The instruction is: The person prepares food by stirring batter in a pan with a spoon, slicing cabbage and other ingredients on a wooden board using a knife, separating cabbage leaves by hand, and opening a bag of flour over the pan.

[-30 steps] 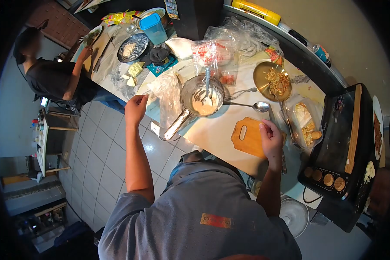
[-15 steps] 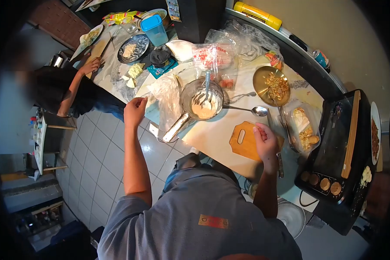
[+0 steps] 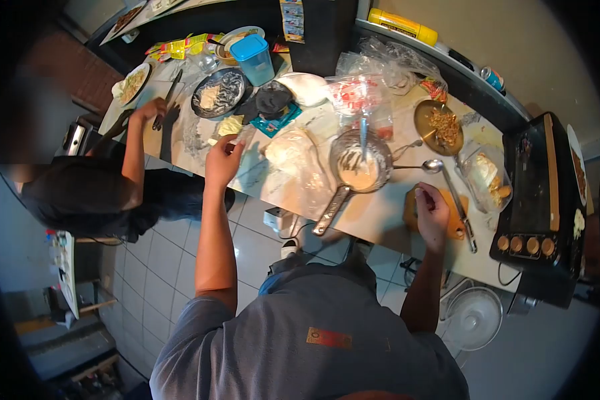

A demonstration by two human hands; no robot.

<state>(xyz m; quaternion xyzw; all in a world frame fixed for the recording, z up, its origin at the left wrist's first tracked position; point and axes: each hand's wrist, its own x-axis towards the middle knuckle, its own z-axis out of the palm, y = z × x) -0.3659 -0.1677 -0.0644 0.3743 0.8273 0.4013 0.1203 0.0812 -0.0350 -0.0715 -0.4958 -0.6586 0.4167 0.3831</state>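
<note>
My left hand [image 3: 224,162] is closed with its fingertips together, at the table's edge beside pale leafy pieces [image 3: 230,127]. Whatever may be between those fingers is too small to name. My right hand [image 3: 433,217] is also closed, thumb against fingers, over a wooden cutting board [image 3: 457,230] that it partly covers; its contents cannot be made out. Between my hands stands a saucepan [image 3: 334,210] holding creamy pale batter [image 3: 359,177] and an upright utensil. A metal spoon [image 3: 432,166] lies right of the pan, and a long metal utensil [image 3: 461,210] crosses the board.
A plastic bag [image 3: 300,160] lies left of the saucepan. Behind are a floured dark pan [image 3: 220,93], a blue-lidded container [image 3: 255,61] and a brass-coloured pan [image 3: 440,127] of food. A toaster oven [image 3: 533,200] stands right. Another person's hand [image 3: 150,110] works at the far left.
The view has shifted left, so the tabletop appears further right. My left hand has come nearer the leafy pieces. My right hand stays over the board, still closed.
</note>
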